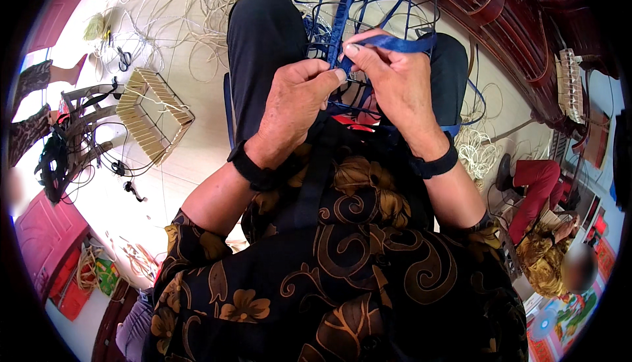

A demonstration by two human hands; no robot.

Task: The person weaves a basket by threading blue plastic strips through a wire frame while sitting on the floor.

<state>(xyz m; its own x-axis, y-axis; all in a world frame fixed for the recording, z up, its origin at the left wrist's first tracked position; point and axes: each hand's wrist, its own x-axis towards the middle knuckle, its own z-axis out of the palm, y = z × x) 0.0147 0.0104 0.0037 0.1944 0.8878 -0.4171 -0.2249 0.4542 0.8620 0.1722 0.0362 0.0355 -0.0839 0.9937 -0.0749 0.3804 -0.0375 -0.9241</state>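
Observation:
Between my knees stands a wire frame (409, 7), with part of its bars wrapped in blue. A flat blue ribbon (403, 44) loops over my right hand (398, 82), whose thumb and index finger pinch it against a bar. My left hand (296, 98) is closed, its thumb and index finger pressed on the blue-wrapped bar (340, 26) right beside the right fingertips. Both hands nearly meet at that spot. The lower part of the frame is partly hidden behind my hands. A dark band circles each wrist.
On the floor to the left lie a frame wrapped in cream strips (148, 115), scissors (124, 59) and tangled cream cord (204, 6). More cord (477, 151) lies right of my knee. Dark red carved furniture (494, 6) borders the right. Another person (543, 250) sits at the far right.

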